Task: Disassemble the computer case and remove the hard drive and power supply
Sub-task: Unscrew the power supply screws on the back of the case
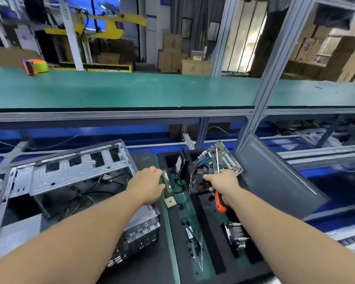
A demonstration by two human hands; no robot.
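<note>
Closest to me there's a heatsink (pixel 237 235) sitting in the right slot of the black foam tray (pixel 205 218), plus some loose cables and bits down the green strip in the middle. Left of the tray is the computer case (pixel 70 181), on its side with the side panel off, so I can see black wiring bundled inside the bare metal frame.

My left hand (pixel 147 184) is reaching over the case's right edge, fingers curled onto a RAM stick (pixel 166 182) standing in the tray, looks like a pinch. My right hand (pixel 223 185) has 2 things going on: it's wrapped around an orange and black screwdriver (pixel 219 201), shaft pointing up, and also gripping a black fan-type part (pixel 199 181).

Just past that, a motherboard (pixel 219 158) stands tilted in the tray, and the grey side panel (pixel 275 173) leans to its right. Further back there's the green workbench (pixel 131 89) with a tape dispenser (pixel 34 66) on its far left.
</note>
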